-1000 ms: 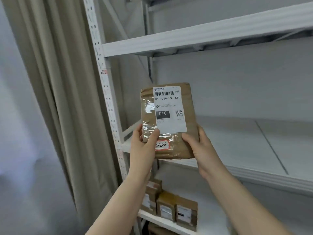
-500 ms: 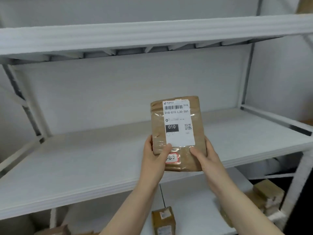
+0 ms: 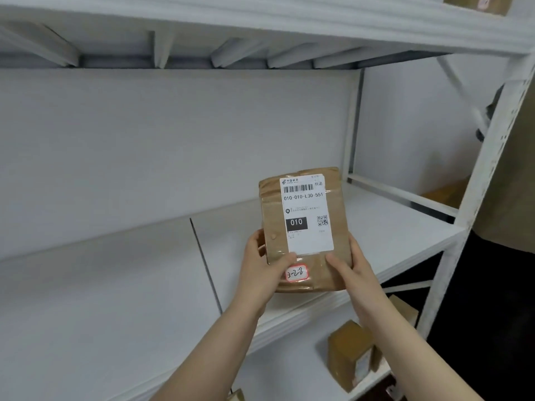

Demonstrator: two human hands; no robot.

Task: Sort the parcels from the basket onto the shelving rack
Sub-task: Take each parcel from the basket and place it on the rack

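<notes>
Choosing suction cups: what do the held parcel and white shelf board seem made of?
The parcel: brown kraft paper or card under clear glossy tape, given shiny wrinkles; matte white paper label. The shelf board: smooth matte white panel, probably painted or laminated; core hidden.

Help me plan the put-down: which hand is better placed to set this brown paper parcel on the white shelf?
Left, probably: the left hand grips the brown paper parcel nearest the bare stretch of the white shelf; the right hand sits nearer the white metal post.
</notes>
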